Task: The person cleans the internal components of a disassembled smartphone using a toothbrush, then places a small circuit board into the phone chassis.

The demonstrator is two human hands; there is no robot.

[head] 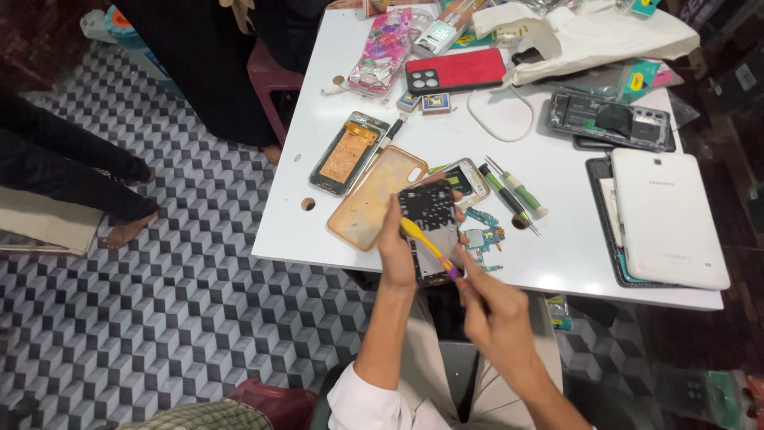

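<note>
While the left hand (395, 253) grips an opened phone (430, 231) by its left edge, fingers clamped around the dark frame and holding it up just above the near edge of the white tabletop (557, 247), the right hand (495, 314) holds a yellow toothbrush (430, 248) with its fingers pinched together on the purple end of the handle. The brush lies slantwise across the phone's exposed inside, its head up near the left hand's thumb.

Just behind the phone, on the tabletop, lie a translucent orange phone case (374, 199) and a gold-rimmed phone frame (465, 181). To the right of the held phone rests a small bluish circuit board (484, 236), and beyond it two green-handled screwdrivers (516, 193) lie side by side. Farther left sits another opened phone with a copper-coloured inside (348, 153). A white tablet (667, 216) lies face down at the right edge, with a dark opened device (611, 119) behind it. At the far side are a red phone case (455, 70), a flowered case (382, 49) and a white cloth bag (589, 36). Someone's bare foot (127, 227) rests on the checkered floor (183, 302) to the left.
</note>
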